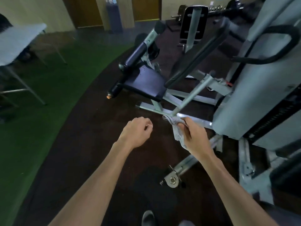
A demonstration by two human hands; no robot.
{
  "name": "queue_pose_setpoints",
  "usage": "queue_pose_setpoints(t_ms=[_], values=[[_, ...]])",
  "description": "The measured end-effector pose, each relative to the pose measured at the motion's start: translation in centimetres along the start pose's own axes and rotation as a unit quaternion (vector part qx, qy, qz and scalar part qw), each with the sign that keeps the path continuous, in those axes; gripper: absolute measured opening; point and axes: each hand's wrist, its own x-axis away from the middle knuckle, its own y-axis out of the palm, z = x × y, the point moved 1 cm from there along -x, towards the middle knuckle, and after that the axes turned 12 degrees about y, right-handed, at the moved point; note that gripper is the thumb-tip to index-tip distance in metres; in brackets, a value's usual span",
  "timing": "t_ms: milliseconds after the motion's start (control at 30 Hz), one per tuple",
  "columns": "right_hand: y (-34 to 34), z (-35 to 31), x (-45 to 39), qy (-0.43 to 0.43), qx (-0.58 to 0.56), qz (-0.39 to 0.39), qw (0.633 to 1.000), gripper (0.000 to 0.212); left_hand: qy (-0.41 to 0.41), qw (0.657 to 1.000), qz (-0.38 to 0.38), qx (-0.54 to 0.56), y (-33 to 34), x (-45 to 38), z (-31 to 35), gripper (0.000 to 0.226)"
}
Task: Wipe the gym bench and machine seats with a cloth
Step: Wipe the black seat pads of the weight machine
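My right hand point(194, 136) grips a crumpled grey cloth point(176, 131) in mid-air above the dark floor, just short of the machine's grey base frame point(192, 119). To its left, my left hand point(138, 131) is curled into a loose fist with nothing in it. Ahead stands a machine seat point(146, 80) with dark blue padding, and two round roller pads point(138, 54) rise at its left side. Its long black back pad point(198, 53) leans up to the right. Both hands are well short of the seat.
A grey weight-stack housing point(263, 88) with a black looped handle fills the right. A pulley and bracket point(172, 180) lie on the floor near my foot. Another padded bench point(193, 22) and a weight rack stand at the back. Green turf and a grey table point(17, 41) lie left.
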Motion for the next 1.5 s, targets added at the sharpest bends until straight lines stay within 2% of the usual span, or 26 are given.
queue_pose_setpoints(t_ms=[267,500,633,833,967,1100,1200,1300,1400,1500], values=[[9.0,-6.4,-12.1,0.018,-0.022,-0.021,0.999,0.017,0.012,0.999,0.006,0.053,-5.8,-8.4,-10.2,0.027],[15.5,-8.7,-27.0,0.049,-0.032,-0.02,0.998,0.012,0.015,0.999,-0.032,0.013,-9.5,-21.4,-20.8,0.028],[17.6,-9.8,-35.0,0.073,-0.016,-0.012,0.997,0.001,0.025,0.998,-0.049,0.004,-11.9,-28.6,-24.9,0.031],[20.1,-10.3,-45.1,0.087,-0.001,0.0,0.996,0.009,0.042,0.995,-0.054,0.079,-14.0,-39.4,-28.6,0.024],[22.4,-9.2,-52.0,0.092,-0.015,0.023,0.995,0.023,0.054,0.983,-0.035,0.17,-14.0,-47.7,-30.6,0.027],[24.7,-7.8,-58.8,0.099,-0.023,0.035,0.994,0.032,0.038,0.954,-0.051,0.292,-13.1,-55.6,-33.1,0.035],[25.8,-6.8,-63.4,0.112,-0.044,0.04,0.992,0.034,0.022,0.932,-0.039,0.36,-12.2,-60.8,-34.5,0.022],[26.4,-4.7,-67.8,0.119,-0.069,0.03,0.99,0.034,-0.018,0.936,-0.014,0.352,-10.6,-65.4,-35.3,0.014],[26.6,-1.6,-72.5,0.171,-0.146,-0.034,0.974,0.038,-0.068,0.935,0.006,0.347,-8.0,-70.2,-36.2,0.011],[27.6,3.2,-78.1,0.202,-0.275,-0.119,0.932,0.045,-0.082,0.931,-0.001,0.355,-4.5,-74.9,-36.7,0.01]])
